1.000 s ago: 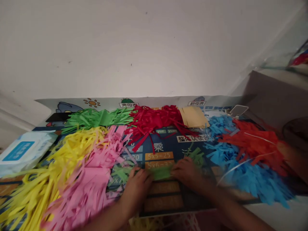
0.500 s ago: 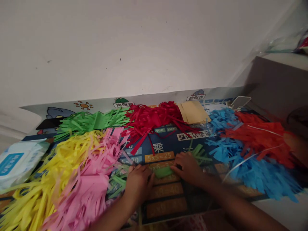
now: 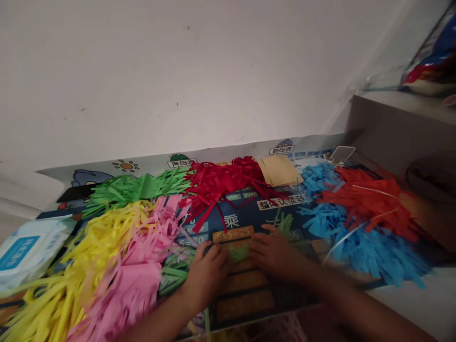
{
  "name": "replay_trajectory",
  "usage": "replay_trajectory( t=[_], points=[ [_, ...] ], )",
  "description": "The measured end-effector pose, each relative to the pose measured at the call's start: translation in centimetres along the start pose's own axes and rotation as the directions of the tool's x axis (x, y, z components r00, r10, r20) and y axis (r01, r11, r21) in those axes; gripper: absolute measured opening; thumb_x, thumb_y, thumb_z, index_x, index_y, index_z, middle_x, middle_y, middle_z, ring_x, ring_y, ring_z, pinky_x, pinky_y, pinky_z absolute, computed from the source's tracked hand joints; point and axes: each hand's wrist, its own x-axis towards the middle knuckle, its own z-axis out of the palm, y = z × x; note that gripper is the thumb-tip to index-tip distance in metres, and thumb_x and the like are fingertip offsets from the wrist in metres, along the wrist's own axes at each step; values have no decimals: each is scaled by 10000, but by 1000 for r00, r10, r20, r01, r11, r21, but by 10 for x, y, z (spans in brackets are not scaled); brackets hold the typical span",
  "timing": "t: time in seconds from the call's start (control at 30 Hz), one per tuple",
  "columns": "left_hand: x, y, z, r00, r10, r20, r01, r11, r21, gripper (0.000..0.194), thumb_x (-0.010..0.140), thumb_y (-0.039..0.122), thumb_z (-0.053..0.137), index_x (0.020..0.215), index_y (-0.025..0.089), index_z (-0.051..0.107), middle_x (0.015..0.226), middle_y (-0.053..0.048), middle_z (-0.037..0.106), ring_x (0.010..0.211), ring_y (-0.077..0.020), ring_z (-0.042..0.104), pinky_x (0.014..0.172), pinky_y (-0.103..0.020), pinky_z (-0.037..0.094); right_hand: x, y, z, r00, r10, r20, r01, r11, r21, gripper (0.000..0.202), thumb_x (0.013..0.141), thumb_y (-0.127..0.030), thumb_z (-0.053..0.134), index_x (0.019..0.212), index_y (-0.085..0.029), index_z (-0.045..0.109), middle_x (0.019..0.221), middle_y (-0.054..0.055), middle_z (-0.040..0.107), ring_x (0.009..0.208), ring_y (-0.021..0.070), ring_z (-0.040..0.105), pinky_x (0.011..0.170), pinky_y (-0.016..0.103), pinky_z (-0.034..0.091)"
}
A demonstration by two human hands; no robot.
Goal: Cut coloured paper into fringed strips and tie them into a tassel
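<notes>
A green fringed paper strip (image 3: 239, 253) lies across the dark chart in front of me, its plain middle showing between my hands. My left hand (image 3: 209, 267) has its fingers bent around the left part of the strip. My right hand (image 3: 272, 251) grips the right part, with some fingers stretched over it; the fingertips are partly hidden and slightly blurred. Green fringe spreads out beyond both hands. To the left lies pink fringed paper (image 3: 137, 280), and red fringed paper (image 3: 224, 178) is behind the hands.
Yellow (image 3: 96, 247) and green fringed paper (image 3: 142, 186) lie left. Blue (image 3: 384, 256) and orange-red fringed paper (image 3: 374, 197) are at the right. Tan paper sheets (image 3: 280, 170), a wipes packet (image 3: 32, 249) and the printed chart (image 3: 245, 304) cover the surface before a white wall (image 3: 171, 71).
The camera view has shifted slightly. My right hand's fingers have spread more over the green strip, and less of its middle shows. My left hand stays at its part of the strip.
</notes>
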Motion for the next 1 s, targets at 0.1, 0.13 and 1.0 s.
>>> replay_trajectory(
  t=[0.1, 0.13, 1.0],
  points=[
    [6, 8, -2, 1000, -17, -6, 18, 999, 39, 74, 837, 293, 652, 808, 227, 639, 799, -7, 627, 891, -217, 498, 968, -458, 272, 5, 2, 6, 999, -51, -6, 50, 996, -67, 146, 935, -152, 513, 866, -205, 630, 907, 0, 705, 983, 180, 549, 1043, 462, 211],
    [8, 9, -2, 999, -35, -24, 36, 998, 45, 102, 841, 308, 646, 791, 220, 637, 791, -12, 626, 889, -219, 498, 957, -453, 282, 9, 3, 8, 1000, -25, -18, 24, 998, -62, 154, 932, -164, 517, 830, -206, 625, 870, -8, 702, 950, 176, 552, 1036, 461, 217],
    [-10, 6, 3, 987, -38, -159, 36, 999, -19, 222, 905, 75, 494, 881, 238, 644, 805, 15, 659, 853, -202, 507, 850, -382, 303, -15, -15, 21, 992, 26, -122, -50, 980, -192, 134, 945, -164, 511, 917, -188, 640, 846, 21, 669, 959, 199, 518, 917, 421, 287]
  ],
)
